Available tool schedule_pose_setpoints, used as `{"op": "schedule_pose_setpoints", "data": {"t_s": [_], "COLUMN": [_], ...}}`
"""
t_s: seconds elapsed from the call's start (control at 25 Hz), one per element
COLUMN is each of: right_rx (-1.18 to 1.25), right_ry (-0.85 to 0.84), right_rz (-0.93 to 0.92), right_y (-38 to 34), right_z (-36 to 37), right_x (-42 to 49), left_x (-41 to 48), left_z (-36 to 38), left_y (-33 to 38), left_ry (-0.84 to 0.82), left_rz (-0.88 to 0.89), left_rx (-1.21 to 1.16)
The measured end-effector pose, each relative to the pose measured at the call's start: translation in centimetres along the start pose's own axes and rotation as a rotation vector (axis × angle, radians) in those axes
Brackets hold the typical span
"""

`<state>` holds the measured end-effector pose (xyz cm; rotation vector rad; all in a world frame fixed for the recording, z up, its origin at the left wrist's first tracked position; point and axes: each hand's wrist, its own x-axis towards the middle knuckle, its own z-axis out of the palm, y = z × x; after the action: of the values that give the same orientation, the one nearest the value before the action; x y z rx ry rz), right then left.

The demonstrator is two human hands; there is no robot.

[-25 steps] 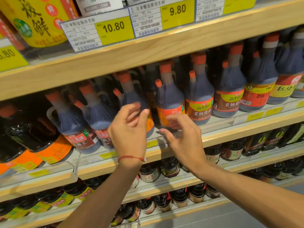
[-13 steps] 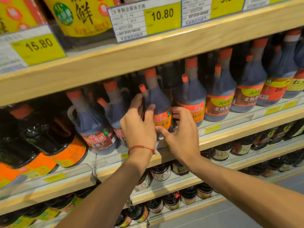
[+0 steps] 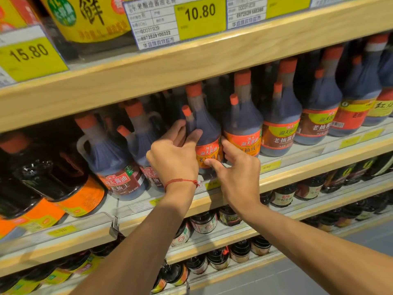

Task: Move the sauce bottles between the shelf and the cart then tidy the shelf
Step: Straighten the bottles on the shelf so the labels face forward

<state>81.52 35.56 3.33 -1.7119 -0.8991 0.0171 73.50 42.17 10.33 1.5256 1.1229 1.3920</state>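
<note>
Both my hands have closed in since a second ago, when they hovered short of the row. Seen from the head camera, my left hand (image 3: 174, 158) wraps thumb and fingers round the shoulder of the dark sauce bottle with orange-red cap and orange label (image 3: 207, 133). My right hand (image 3: 239, 177) pinches its lower body, thumb on the label, forefinger beside the like-labelled neighbour bottle (image 3: 242, 126). It stands upright on the pale wooden middle shelf (image 3: 308, 170). A red string bracelet (image 3: 180, 180) circles my left wrist.
</note>
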Motion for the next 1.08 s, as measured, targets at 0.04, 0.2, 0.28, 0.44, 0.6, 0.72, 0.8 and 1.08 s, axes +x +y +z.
{"op": "schedule_pose_setpoints", "data": {"t_s": [0.04, 0.2, 0.28, 0.44, 0.6, 0.72, 0.8, 1.08], "right_rx": [0.001, 0.029, 0.037, 0.023, 0.062, 0.058, 0.077, 0.111], "right_ry": [-0.005, -0.017, -0.024, -0.057, -0.038, -0.015, -0.064, -0.276], "right_rz": [0.005, 0.018, 0.001, -0.034, -0.072, -0.149, -0.173, -0.083], "right_y": [0.0, 0.0, 0.0, 0.3, 0.1, -0.7, -1.6, -4.5], "right_z": [0.0, -0.1, -0.2, -0.5, -1.1, -1.0, -0.3, 4.2], "right_x": [0.0, 0.1, 0.1, -0.2, -1.4, -2.4, -3.0, -4.1], "left_x": [-0.1, -0.3, -0.4, -0.6, -0.5, -2.5, -3.3, 0.3], "left_z": [0.0, 0.3, 0.5, 0.8, -0.2, -3.5, -6.3, -9.3], "left_y": [0.1, 0.2, 0.1, -0.1, -0.1, 0.0, -0.4, -2.8], "left_ry": [0.006, 0.052, 0.066, 0.078, -0.044, -0.116, -0.041, 0.020], "left_rz": [0.003, -0.031, -0.038, -0.010, 0.023, 0.104, 0.198, 0.190], "left_rx": [0.012, -0.024, -0.036, -0.018, -0.005, 0.031, 0.083, 0.254]}}
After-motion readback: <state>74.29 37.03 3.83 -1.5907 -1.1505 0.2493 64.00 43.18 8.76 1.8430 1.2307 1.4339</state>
